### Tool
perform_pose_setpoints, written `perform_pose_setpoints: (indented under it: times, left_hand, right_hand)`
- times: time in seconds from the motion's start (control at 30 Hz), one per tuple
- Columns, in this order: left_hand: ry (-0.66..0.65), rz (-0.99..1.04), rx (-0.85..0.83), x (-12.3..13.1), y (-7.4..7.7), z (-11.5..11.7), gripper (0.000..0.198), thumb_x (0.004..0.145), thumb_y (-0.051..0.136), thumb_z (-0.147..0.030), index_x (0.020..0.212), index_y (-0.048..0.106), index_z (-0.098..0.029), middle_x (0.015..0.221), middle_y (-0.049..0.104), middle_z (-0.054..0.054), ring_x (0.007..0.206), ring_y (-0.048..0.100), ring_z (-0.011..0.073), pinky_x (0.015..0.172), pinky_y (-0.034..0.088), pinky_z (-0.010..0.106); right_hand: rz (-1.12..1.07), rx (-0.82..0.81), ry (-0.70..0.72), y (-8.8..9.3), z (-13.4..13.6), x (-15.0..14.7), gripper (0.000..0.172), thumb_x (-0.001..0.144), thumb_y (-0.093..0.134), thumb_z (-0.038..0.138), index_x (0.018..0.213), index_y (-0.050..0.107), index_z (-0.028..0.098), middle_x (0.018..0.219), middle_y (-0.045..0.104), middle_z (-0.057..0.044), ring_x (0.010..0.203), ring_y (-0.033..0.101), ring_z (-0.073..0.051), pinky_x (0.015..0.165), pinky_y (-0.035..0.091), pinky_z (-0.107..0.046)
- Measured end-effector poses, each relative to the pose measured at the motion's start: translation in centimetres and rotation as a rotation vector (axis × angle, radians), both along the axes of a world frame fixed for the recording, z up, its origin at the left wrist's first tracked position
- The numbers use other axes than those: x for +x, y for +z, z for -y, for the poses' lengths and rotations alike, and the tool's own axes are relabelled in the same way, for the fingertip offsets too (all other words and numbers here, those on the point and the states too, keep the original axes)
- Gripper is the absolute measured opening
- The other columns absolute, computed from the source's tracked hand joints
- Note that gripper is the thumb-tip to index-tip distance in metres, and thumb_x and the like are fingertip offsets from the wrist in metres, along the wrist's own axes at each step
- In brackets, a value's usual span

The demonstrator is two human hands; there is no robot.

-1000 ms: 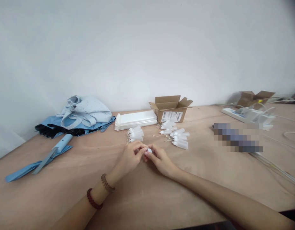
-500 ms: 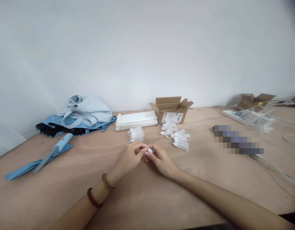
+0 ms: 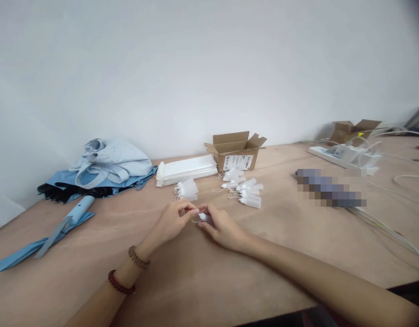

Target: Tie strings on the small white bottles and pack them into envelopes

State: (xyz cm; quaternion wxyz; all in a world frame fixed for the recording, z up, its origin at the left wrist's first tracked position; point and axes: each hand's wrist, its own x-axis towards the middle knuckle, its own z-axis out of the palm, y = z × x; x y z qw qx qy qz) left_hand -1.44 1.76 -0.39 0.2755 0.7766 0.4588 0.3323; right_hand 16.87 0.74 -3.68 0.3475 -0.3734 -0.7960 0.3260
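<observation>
My right hand [image 3: 223, 227] grips a small white plastic bottle [image 3: 204, 217] low over the wooden table [image 3: 202, 281]. My left hand [image 3: 171, 221], with two bead bracelets on its wrist, pinches at the bottle's tip, where a thin string loops out. Both hands meet at the middle of the table. Just beyond them lie a small cluster of the same white bottles [image 3: 186, 189] and a larger scatter of bottles [image 3: 245, 188] with strings.
A stack of flat white bags [image 3: 186, 170] and an open cardboard box [image 3: 235, 150] stand behind the bottles. A pale blue bag and umbrella [image 3: 103, 168] lie at the left. A power strip [image 3: 342, 154] with cables and another box [image 3: 352, 130] sit far right.
The view has shifted slightly, so everything sits a little further left. My hands have drawn slightly apart, and the string between bottle and left fingers now shows.
</observation>
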Motion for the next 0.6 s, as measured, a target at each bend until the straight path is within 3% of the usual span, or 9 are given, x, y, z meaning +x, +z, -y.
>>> perform_pose_setpoints:
  times: [0.2,0.43,0.6]
  left_hand:
    - [0.165,0.100,-0.109,-2.6,-0.3,-1.8,0.029,0.076,0.061,-0.044,0.070,0.068,-0.017,0.069,0.065,0.002,0.066,0.055,0.0161,0.062,0.039,0.025]
    - [0.463,0.523,-0.209,-5.2,-1.8,-4.4,0.036,0.066,0.069,-0.048,0.068,0.061,-0.014,0.055,0.046,-0.004,0.047,0.035,0.0070,0.043,0.022,0.019]
    - [0.611,0.521,-0.180,-5.4,-1.7,-7.5,0.035,0.063,0.068,-0.046,0.065,0.059,-0.013,0.053,0.046,-0.003,0.046,0.035,0.0065,0.042,0.023,0.019]
  right_hand:
    - [0.081,0.135,-0.105,-0.5,-2.5,1.8,0.021,0.087,0.047,0.019,0.108,0.048,0.019,0.093,0.063,-0.008,0.079,0.059,-0.020,0.070,0.041,-0.031]
    - [0.169,0.210,-0.192,-0.5,-3.7,2.5,0.022,0.088,0.043,0.017,0.110,0.047,0.016,0.096,0.062,-0.011,0.086,0.057,-0.021,0.076,0.042,-0.034]
    - [0.293,0.320,-0.186,0.3,-3.7,2.9,0.026,0.090,0.039,0.015,0.114,0.048,0.015,0.100,0.063,-0.013,0.091,0.059,-0.022,0.077,0.042,-0.032]
